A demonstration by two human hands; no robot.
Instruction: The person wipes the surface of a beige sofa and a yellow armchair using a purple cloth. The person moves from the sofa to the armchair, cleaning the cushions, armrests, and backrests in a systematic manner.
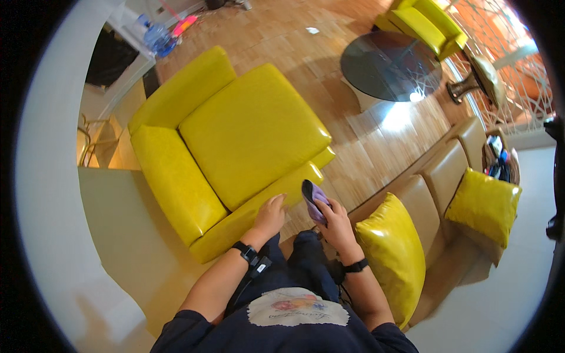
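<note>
A folded purple cloth (pixel 310 211) with a dark inner side is gripped in my right hand (pixel 337 227), its upper end sticking out past the fingers. My left hand (pixel 270 217) holds nothing; it hovers by the near armrest (pixel 282 187) of a yellow armchair (pixel 254 132), fingers loosely extended. From this angle I cannot tell whether the hand touches the armrest. The chair's wide seat cushion lies bare and glossy. Just to the right of my right forearm, a yellow cushion (pixel 393 251) leans on a brown sofa (pixel 408 200).
Farther along the sofa lies a second yellow cushion (pixel 485 205), near a pile of clothes (pixel 499 161). A round dark glass table (pixel 384 66) stands ahead on wood-look flooring, by another yellow armchair (pixel 421 26). A large water bottle (pixel 158 39) stands at upper left.
</note>
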